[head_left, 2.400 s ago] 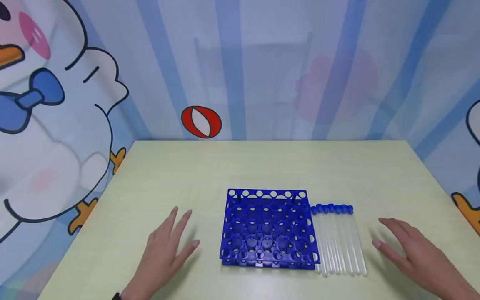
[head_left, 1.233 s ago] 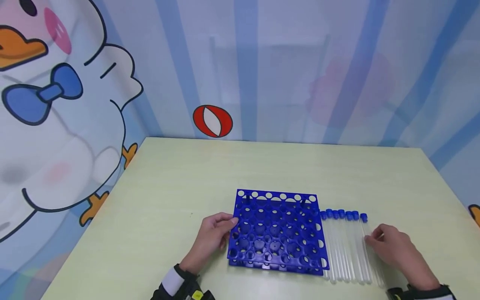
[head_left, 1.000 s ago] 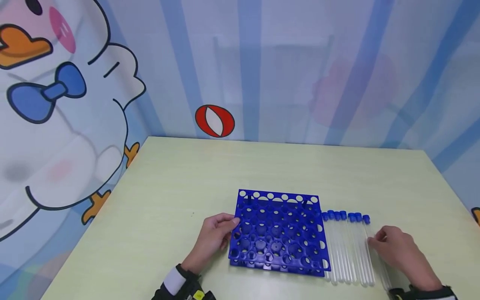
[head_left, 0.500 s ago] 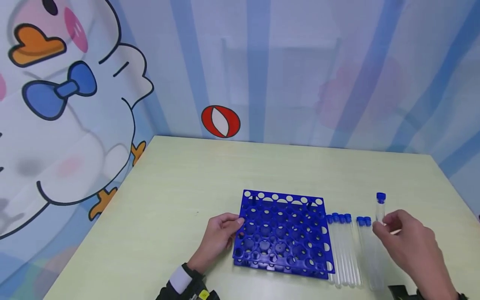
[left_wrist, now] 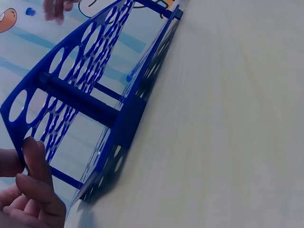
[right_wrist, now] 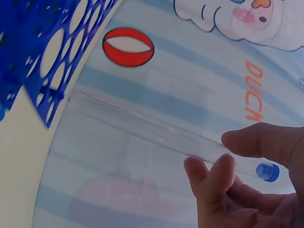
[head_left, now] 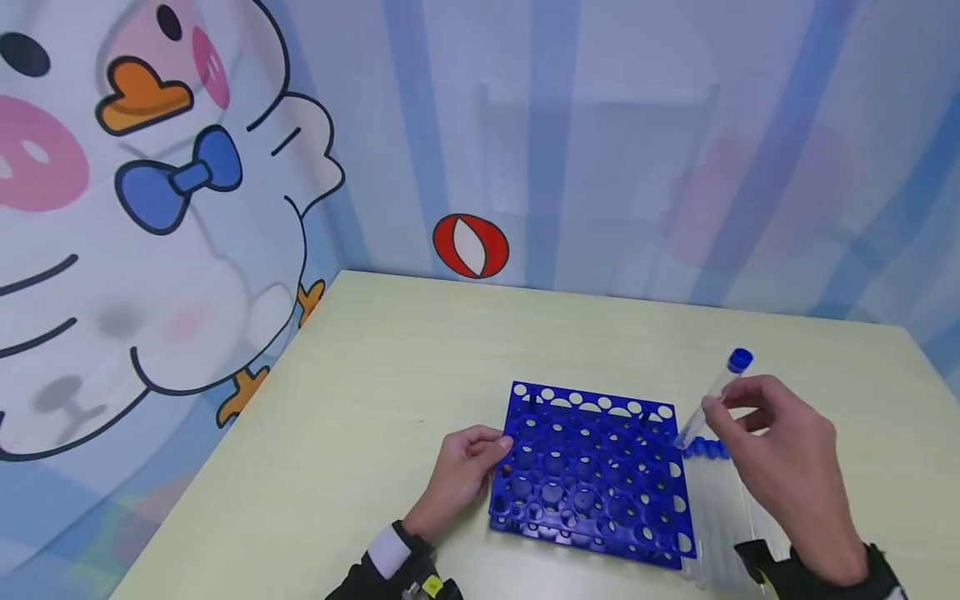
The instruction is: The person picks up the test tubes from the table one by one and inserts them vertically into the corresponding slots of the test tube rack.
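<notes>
A blue test tube rack [head_left: 592, 475] with rows of round holes stands on the table. My left hand [head_left: 463, 471] pinches the rack's left edge between thumb and fingers; the left wrist view shows the grip on the corner of its top plate [left_wrist: 61, 61]. My right hand [head_left: 787, 462] pinches a clear test tube [right_wrist: 142, 126] near its blue cap [right_wrist: 268, 172]. Tilted, the tube's rounded lower end overlaps the rack's right edge in the head view. More capped test tubes [head_left: 716, 517] lie side by side right of the rack, partly hidden behind my right hand.
The pale wooden table [head_left: 405, 350] reaches back to a cartoon-printed backdrop [head_left: 615, 150]. A duck figure and a red ball are printed on it. Black straps and devices sit on both wrists.
My left hand has moved in and taken hold of the rack. My right hand has picked a test tube from the row, lifted it and carried it left to the rack's edge.
</notes>
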Demonstrator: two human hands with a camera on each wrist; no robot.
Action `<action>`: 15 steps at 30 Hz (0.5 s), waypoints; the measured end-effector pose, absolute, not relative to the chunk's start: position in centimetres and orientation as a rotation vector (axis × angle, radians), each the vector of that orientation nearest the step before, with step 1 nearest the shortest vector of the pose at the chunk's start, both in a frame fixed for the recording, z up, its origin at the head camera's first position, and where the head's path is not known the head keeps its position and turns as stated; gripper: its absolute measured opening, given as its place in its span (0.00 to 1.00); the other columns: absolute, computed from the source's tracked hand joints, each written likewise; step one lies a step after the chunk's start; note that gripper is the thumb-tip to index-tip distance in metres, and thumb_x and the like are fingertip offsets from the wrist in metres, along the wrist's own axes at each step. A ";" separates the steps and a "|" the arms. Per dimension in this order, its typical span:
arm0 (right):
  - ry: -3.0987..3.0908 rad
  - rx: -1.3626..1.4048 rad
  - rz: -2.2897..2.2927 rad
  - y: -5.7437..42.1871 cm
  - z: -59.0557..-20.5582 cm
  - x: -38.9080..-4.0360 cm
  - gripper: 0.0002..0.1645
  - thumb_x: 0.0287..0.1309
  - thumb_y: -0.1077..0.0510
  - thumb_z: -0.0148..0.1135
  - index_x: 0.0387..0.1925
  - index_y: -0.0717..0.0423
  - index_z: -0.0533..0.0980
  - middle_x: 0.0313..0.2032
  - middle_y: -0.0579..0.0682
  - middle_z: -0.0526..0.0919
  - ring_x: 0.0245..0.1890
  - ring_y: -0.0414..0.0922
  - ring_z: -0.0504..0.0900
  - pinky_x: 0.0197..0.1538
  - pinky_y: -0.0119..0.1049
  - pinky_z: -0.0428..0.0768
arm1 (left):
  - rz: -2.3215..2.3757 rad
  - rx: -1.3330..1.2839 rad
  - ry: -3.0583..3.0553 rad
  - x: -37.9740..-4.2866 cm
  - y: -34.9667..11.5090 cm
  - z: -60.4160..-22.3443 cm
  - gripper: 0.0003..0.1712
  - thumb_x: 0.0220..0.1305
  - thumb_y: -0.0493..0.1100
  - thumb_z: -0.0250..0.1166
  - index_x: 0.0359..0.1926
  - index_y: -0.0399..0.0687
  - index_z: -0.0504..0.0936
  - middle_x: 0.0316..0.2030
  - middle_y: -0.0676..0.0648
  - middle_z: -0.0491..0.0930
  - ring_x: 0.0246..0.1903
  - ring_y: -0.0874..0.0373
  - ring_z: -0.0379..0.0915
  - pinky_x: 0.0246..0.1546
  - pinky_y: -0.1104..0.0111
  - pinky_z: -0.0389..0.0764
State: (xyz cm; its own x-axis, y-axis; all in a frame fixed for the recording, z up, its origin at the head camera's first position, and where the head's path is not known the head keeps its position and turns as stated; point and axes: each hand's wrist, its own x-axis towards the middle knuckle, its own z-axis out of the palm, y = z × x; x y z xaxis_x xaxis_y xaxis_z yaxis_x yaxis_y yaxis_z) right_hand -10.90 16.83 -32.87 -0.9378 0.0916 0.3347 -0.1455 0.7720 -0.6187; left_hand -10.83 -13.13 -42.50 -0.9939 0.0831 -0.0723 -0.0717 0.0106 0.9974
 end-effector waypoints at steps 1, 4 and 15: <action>-2.607 0.066 0.971 16.3 -32.8 -11.1 0.18 0.59 0.47 0.58 0.42 0.57 0.73 0.38 0.57 0.80 0.33 0.49 0.77 0.25 0.27 0.72 | 2.136 0.015 2.146 -10.9 -13.1 -42.6 0.12 0.63 0.36 0.58 0.41 0.29 0.77 0.25 0.41 0.80 0.13 0.63 0.62 0.11 0.76 0.63; -2.571 0.174 1.017 14.7 -32.6 -12.0 0.16 0.58 0.49 0.59 0.39 0.57 0.74 0.35 0.55 0.81 0.31 0.47 0.77 0.24 0.28 0.73 | 2.131 0.013 2.141 -10.9 -13.1 -42.7 0.12 0.63 0.36 0.59 0.41 0.29 0.77 0.25 0.40 0.81 0.14 0.62 0.63 0.11 0.76 0.63; -2.507 0.552 1.268 8.4 -33.1 -15.7 0.10 0.57 0.52 0.62 0.35 0.54 0.75 0.31 0.48 0.80 0.28 0.42 0.77 0.26 0.33 0.76 | 2.140 0.023 2.122 -11.4 -13.3 -43.5 0.12 0.63 0.37 0.59 0.42 0.29 0.76 0.31 0.27 0.78 0.15 0.62 0.67 0.11 0.76 0.63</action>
State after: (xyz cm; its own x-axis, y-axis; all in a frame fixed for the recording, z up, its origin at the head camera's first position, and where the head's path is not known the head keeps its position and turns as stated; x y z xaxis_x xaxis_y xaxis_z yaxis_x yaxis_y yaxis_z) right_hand -15.74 8.38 -33.07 -0.8886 -0.2095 0.4080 -0.4528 0.5422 -0.7078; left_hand -11.37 -13.35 -43.45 -0.9917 0.1011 -0.0789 -0.0797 -0.0040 0.9968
